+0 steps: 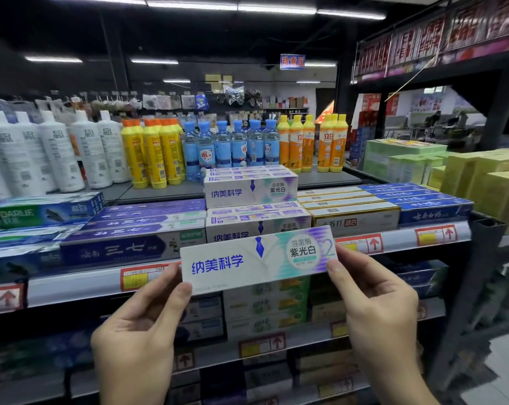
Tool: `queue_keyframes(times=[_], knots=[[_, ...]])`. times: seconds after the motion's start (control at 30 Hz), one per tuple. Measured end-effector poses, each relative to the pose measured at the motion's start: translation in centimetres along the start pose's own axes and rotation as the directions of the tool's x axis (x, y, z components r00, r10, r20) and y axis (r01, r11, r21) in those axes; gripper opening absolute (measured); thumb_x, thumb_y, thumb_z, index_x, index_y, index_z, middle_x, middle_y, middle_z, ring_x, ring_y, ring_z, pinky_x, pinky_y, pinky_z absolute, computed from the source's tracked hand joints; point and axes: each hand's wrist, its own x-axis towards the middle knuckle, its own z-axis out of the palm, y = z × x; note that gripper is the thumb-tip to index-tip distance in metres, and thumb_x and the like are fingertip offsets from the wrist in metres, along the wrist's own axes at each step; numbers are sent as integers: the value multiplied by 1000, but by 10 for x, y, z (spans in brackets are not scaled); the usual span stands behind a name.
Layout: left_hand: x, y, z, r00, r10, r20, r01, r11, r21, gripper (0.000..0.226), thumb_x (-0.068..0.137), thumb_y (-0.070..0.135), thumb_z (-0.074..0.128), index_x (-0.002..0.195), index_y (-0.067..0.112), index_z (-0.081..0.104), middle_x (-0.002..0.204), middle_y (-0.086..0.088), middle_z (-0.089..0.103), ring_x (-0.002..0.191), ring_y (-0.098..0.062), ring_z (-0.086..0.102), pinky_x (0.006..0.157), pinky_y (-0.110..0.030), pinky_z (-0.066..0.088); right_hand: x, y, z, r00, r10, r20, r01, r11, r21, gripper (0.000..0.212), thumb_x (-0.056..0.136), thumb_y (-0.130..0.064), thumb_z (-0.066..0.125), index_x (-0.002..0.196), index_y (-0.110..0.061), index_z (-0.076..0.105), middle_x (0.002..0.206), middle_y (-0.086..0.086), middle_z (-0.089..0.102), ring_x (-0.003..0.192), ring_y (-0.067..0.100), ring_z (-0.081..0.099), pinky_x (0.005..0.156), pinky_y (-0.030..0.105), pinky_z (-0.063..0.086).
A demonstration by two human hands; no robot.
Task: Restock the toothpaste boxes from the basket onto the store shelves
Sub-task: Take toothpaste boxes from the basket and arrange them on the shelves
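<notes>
- Both hands pinch one white toothpaste box [256, 260] by its short ends. The left hand [148, 325] has thumb and fingertips closed on the left end, and the right hand [375, 311] does the same on the right end. Neither holds anything else.
- That box hangs in the air with its printed face toward the camera and its right end a little higher. It is just in front of the front edge of the shelf [86, 285], across the price rail, and appears clear of it.
- Straight behind it, at the middle of that front edge, stands a matching stack [250, 190] of the same white-and-purple cartons. The stack has two tiers, and the upper tier sits further back.
- Navy boxes [116, 249] lie to the stack's left and cream boxes [355, 220] to its right, both packed close against it.
- Handling, as a judgement:
  - The carton looks light and stiff along its length.
  - It is thin-walled, so a hard squeeze would dent it.
  - Its smooth print could slip under a loose pinch.
- The end grip suits aiming. To set the box down flat, fingers under the long lower edge and a thumb on top would likely steady it better.
- The likely spot is on the matching stack. A careless push there could shove the upper tier toward the detergent bottles [227, 147] on the level behind.
- The basket is not in view.
</notes>
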Motion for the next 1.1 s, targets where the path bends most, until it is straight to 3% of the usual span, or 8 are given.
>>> queue_keyframes(times=[0.23, 0.37, 0.6, 0.73, 0.93, 1.1], knots=[[19, 6, 13, 999, 18, 43, -18, 1000, -6, 30, 80, 14, 78, 109, 22, 79, 101, 6, 81, 95, -12, 78, 89, -22, 59, 23, -6, 7, 998, -54, 12, 54, 998, 19, 22, 91, -11, 78, 113, -16, 81, 104, -4, 83, 101, 13, 78, 84, 22, 61], [28, 11, 21, 992, 40, 118, -43, 999, 23, 27, 85, 13, 77, 111, 23, 79, 106, 8, 81, 101, -8, 76, 89, -14, 56, 38, -7, 10, 995, -96, 26, 97, 995, -24, 23, 94, -13, 77, 117, -18, 81, 108, -7, 82, 106, 13, 77, 91, 28, 62], [54, 12, 34, 988, 53, 148, -63, 996, 63, 25, 89, 13, 78, 112, 23, 80, 104, 9, 81, 101, -10, 77, 90, -22, 59, 65, -13, 18, 984, -155, 83, 165, 979, -120, 26, 96, -14, 77, 121, -19, 79, 107, -11, 81, 104, 8, 77, 90, 31, 63], [69, 9, 41, 990, 52, 135, -65, 994, 91, 24, 89, 12, 80, 110, 24, 81, 99, 10, 81, 97, -8, 77, 88, -18, 59, 86, -12, 22, 978, -176, 114, 193, 967, -165, 25, 94, -7, 78, 117, -18, 80, 103, -11, 82, 100, 6, 77, 89, 31, 64], [89, 13, 56, 984, 36, 174, -65, 984, 164, 27, 83, 10, 86, 103, 28, 80, 90, 17, 80, 88, -1, 76, 76, -9, 56, 115, -8, 28, 963, -238, 124, 265, 916, -301, 23, 92, -12, 81, 114, -20, 81, 98, -13, 81, 93, 5, 77, 88, 35, 64], [107, 14, 61, 976, 38, 215, -89, 969, 232, 30, 84, 8, 86, 108, 24, 80, 95, 15, 81, 91, -2, 77, 83, -20, 61, 130, -7, 31, 955, -259, 145, 295, 874, -386, 18, 89, -17, 84, 105, -25, 81, 90, -15, 80, 86, 3, 76, 85, 38, 64]])
